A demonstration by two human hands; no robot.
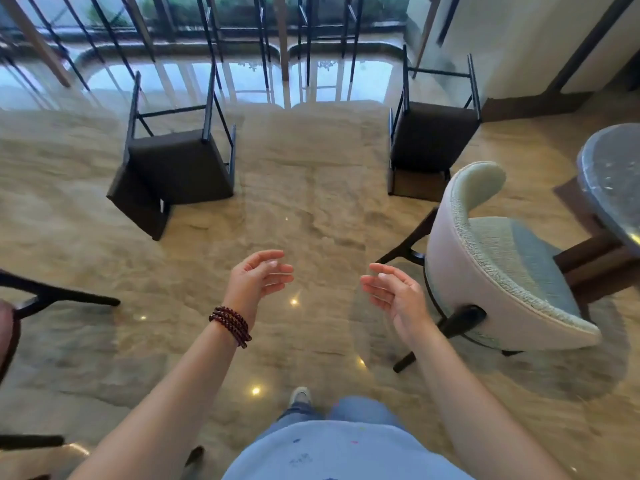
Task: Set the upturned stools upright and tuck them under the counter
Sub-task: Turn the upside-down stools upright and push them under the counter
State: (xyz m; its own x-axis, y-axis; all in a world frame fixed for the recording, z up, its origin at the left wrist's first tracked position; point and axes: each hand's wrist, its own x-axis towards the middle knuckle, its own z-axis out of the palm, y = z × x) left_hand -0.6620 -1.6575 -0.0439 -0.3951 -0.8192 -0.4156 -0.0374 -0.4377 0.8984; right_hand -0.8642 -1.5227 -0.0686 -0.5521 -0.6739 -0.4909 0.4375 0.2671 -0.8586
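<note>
both the left hand (258, 277) and the right hand (393, 292) hang empty with relaxed fingers, palms facing inward for a two-handed grasp, well short of the left stool (176, 164) and right stool (433, 136) lying legs-up on the floor before the counter (284, 39).

Pale upholstered armchair (498, 258) at right, round glass table (613, 181) just beside it, glossy marble floor (304, 209).

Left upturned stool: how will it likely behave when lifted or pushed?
The left stool probably stays rigid: thin metal legs joined by crossbars. Its padded seat likely makes it seat-heavy, swinging when raised by the legs. On the glossy floor it may slide easily.
</note>
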